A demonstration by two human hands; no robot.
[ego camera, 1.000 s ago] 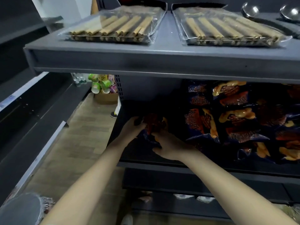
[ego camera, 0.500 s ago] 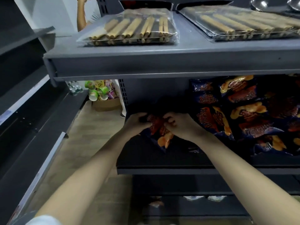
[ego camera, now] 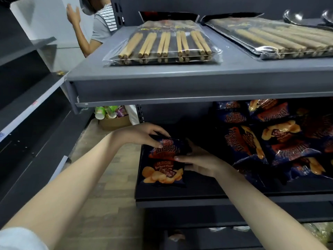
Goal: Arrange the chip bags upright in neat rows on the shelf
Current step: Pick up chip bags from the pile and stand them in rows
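The chip bag (ego camera: 163,163), bunched and tilted between the hands half a second ago, now stands upright, face out, left of the jumbled pile (ego camera: 273,138) on the shelf (ego camera: 198,193); a row can start here, I judge; the left hand (ego camera: 140,134) pinches its top corner; the right hand (ego camera: 200,161) clasps its side, fingers hidden behind; the pile runs off-frame, dim.

1 dark-blue foil chip bag (ego camera: 163,165) at mid shelf's (ego camera: 198,193) left end; heap of same bags (ego camera: 273,139) towards right end, no. unclear. Top shelf (ego camera: 162,83): 2 clear plastic chopstick packs, left pack (ego camera: 162,46) & right pack (ego camera: 281,38).
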